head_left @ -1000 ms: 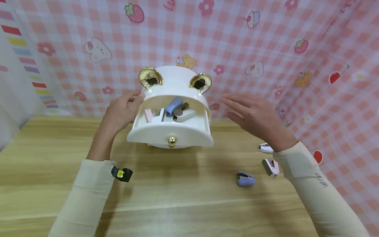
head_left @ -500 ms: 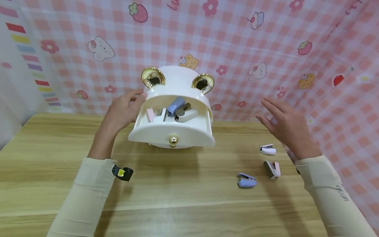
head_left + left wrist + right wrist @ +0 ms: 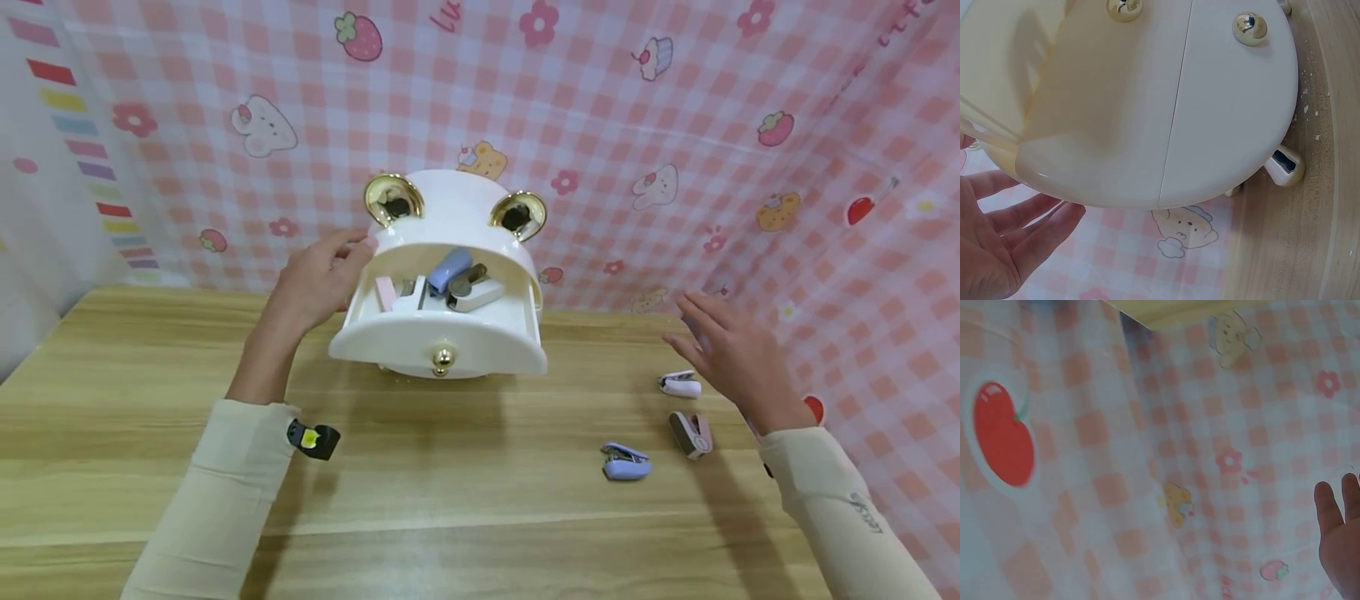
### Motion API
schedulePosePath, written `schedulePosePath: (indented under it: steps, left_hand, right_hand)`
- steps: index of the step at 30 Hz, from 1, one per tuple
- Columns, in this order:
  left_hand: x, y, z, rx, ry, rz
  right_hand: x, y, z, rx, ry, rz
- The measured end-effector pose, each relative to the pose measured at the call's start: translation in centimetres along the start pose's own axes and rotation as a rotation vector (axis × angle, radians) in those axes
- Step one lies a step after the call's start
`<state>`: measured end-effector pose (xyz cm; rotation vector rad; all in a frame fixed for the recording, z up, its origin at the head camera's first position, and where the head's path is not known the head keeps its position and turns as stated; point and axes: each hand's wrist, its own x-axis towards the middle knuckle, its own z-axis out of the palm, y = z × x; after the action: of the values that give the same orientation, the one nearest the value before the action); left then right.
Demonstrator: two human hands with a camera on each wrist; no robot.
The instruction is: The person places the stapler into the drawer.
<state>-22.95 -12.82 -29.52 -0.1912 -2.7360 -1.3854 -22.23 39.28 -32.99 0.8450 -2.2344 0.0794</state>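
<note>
Staplers [image 3: 478, 296] lie in the pulled-out drawer [image 3: 487, 343] beside the left grip [image 3: 311, 283], straight-fingered against the cabinet [image 3: 453, 200]; the right grip [image 3: 738, 354], released, hovers near three desk staplers [image 3: 627, 467].

The checked cloth [image 3: 450, 108] shows a cut-off "lu"; dark lettering [image 3: 866, 512] on the right sleeve [image 3: 836, 492] is illegible.

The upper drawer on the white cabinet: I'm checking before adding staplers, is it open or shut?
Open: the drawer sticks out from the white cabinet, showing a blue stapler inside.
</note>
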Motion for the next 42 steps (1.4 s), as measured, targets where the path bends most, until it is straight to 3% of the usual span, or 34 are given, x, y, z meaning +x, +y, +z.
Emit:
schedulePosePath:
  steps: [15,21,26,32,42]
  left_hand:
    - [0.1,-0.2,0.0,-0.003,0.015,0.005]
    - [0.1,-0.2,0.0,-0.005,0.016,0.011]
    - [0.0,-0.2,0.0,-0.010,0.019,0.015]
    - [0.1,-0.4,0.1,-0.017,0.024,0.019]
    - [0.1,-0.5,0.1,-0.014,0.026,0.031]
  right_hand:
    - [-5.5,0.7,3.8,0.089,-0.096,0.036]
    - [-7.4,0.9,4.1,0.124,-0.220,0.117]
    - [-7.9,1.2,4.3,0.139,-0.313,0.177]
    - [-8.4,1.5,5.2,0.184,-0.329,0.147]
    - [-10.0,2.0,6.5,0.151,-0.323,0.186]
